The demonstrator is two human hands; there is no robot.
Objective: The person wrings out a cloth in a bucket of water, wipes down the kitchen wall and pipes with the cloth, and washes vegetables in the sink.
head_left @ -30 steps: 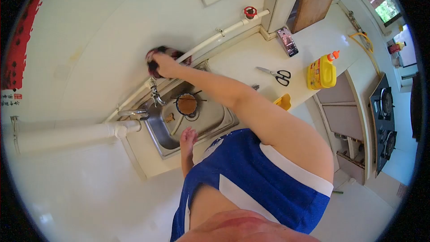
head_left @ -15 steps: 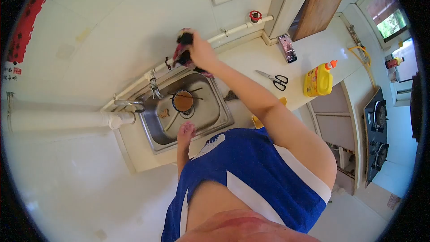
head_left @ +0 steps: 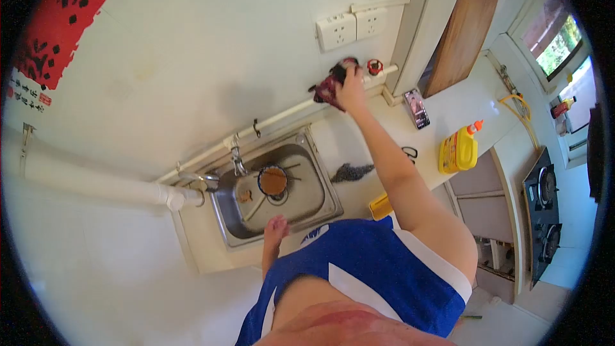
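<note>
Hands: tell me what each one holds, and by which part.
The right hand grips a dark red and black cloth by its bunched side nearest the red valve. Nothing shows in the left hand.

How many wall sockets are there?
2: a left socket and a right socket, side by side on the wall above the cloth in the right hand. The board may hide others.

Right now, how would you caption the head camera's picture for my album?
The right hand holds a red-and-black cloth at the wall pipe, near the red valve.
</note>
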